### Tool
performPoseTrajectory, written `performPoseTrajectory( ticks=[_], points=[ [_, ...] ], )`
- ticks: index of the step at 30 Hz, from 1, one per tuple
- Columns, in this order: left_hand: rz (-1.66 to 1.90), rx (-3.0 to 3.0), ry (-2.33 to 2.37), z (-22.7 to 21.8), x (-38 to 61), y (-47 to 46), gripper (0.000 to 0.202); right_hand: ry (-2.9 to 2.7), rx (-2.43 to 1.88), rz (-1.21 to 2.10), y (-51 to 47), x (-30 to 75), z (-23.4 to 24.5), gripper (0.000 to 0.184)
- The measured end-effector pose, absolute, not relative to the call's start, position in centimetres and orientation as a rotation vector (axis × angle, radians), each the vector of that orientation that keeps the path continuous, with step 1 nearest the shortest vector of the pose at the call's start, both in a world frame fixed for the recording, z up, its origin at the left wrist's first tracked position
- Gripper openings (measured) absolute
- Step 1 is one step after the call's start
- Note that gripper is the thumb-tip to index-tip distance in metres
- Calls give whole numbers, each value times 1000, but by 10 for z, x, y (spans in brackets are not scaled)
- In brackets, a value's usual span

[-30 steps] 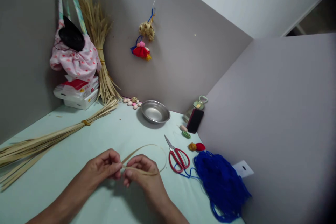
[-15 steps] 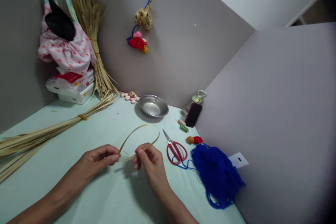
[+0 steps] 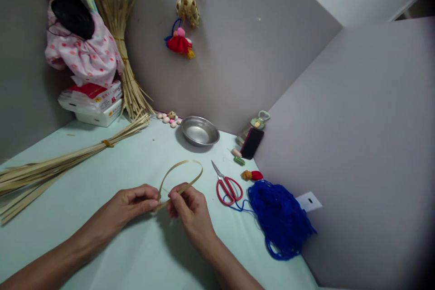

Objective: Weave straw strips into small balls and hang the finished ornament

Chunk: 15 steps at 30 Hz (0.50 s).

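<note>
A narrow tan strip, like split bamboo or straw (image 3: 184, 161), curves up in a loop between my two hands over the pale table. My left hand (image 3: 141, 200) pinches one end between thumb and fingertips. The other side of the strip is pinched in my right hand (image 3: 190, 204), and a short length sticks out from it toward my left fingertips. There the two ends come close together or cross; whether they touch I cannot tell. To the right of my right hand lie red-handled scissors (image 3: 228, 189), their blades pointing away.
A bundle of tan strips (image 3: 78, 154) lies at left. Behind are a metal bowl (image 3: 200, 131), small pale balls (image 3: 166, 119) and a phone (image 3: 252, 143). Blue yarn (image 3: 282, 219) lies at right beside a red and gold tassel (image 3: 252, 175). Woven ball ornaments (image 3: 188, 9) hang at the wall.
My hands have come closer together, and the strip's loop is narrower. The strip's free end has moved to my left fingertips. The whole view has shifted slightly.
</note>
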<state>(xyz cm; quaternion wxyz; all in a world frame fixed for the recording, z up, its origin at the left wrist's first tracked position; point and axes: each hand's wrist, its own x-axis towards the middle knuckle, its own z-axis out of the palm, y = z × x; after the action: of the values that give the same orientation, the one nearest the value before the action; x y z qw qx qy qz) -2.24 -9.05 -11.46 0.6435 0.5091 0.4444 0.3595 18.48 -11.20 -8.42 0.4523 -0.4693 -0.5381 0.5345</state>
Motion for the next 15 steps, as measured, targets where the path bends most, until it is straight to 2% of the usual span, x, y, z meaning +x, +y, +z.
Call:
performPoseTrajectory(
  ticks=[5, 15],
  points=[
    [799, 1158, 920, -122, -18, -91, 38, -1370, -1157, 1340, -115, 183, -84, 34],
    [766, 1171, 961, -113, -20, -91, 41, -1431, -1237, 1266, -114, 187, -83, 29]
  ],
)
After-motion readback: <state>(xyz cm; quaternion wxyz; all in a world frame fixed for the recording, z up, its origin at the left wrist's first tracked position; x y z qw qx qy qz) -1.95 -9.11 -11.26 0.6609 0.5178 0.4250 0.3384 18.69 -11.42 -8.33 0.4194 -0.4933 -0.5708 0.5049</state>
